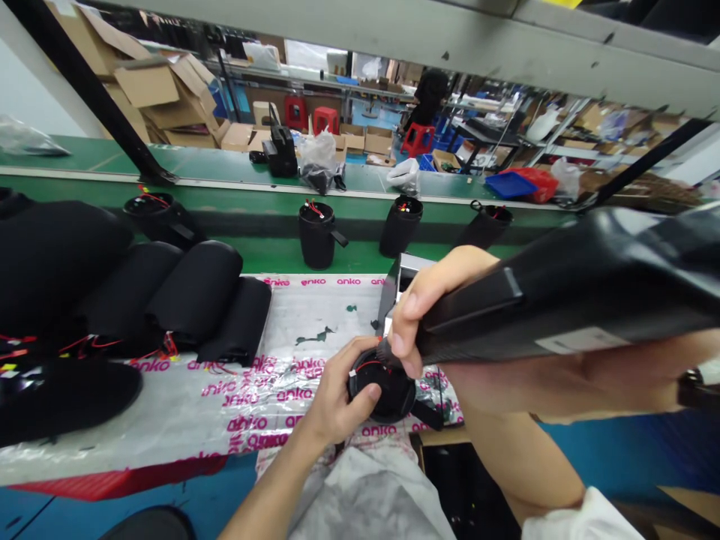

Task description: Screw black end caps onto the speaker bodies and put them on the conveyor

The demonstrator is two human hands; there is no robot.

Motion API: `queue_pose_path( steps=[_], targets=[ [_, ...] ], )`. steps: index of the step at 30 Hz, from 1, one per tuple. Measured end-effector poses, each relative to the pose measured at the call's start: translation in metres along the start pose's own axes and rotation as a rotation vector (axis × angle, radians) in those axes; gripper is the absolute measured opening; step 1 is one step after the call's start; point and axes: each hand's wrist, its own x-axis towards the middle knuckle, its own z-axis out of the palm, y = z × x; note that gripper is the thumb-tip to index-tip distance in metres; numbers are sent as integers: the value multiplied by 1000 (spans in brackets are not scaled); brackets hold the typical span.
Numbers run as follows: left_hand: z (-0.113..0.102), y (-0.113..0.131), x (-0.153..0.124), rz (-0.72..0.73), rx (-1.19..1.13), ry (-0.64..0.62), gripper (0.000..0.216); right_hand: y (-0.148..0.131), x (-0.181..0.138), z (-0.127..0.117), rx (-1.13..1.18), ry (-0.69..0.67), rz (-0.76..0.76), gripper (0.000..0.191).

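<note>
My left hand (343,397) is closed around the rim of a black cylindrical housing (388,401), its thumb lying over the open end. Thin red wires show inside that end, and a black strap sticks out at the side. My right hand (427,300) grips a long black hand-held tool (506,315) with a white label. The tool's ribbed front end is at the housing's rim beside my left fingers; its exact kind and its tip are hidden. A box-like silver and black object (408,270) stands just behind my hands.
Several black cylinders (194,289) with red wires lie at the left on plastic film printed in pink (298,394). More cylinders, including one upright (316,240), line the green bench (259,255). A metal beam (360,37) crosses overhead. A ledge behind holds plastic bags (320,161).
</note>
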Motion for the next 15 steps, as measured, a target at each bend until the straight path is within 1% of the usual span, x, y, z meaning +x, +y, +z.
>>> queue_pose_path(
  steps=[4, 6, 8, 10, 12, 13, 15],
  targets=[
    [0, 3, -2, -23, 23, -1, 51, 10, -1, 0, 6, 16, 47, 34],
    [0, 4, -2, -25, 18, 0, 51, 15, -2, -2, 2, 13, 116, 40],
    [2, 5, -2, -25, 3, 3, 49, 20, -2, -5, 0, -29, 192, 49],
    [3, 5, -1, -25, -7, 10, 47, 24, -2, -7, 8, -74, 234, 54],
    [4, 6, 0, -19, -10, 19, 46, 28, -2, -7, 31, -77, 208, 57],
    [5, 6, 0, -15, -8, 25, 47, 29, -1, -7, 49, -62, 169, 58],
    [6, 6, 0, -14, -7, 40, 51, 31, 0, -7, 68, -71, 115, 54]
  ],
)
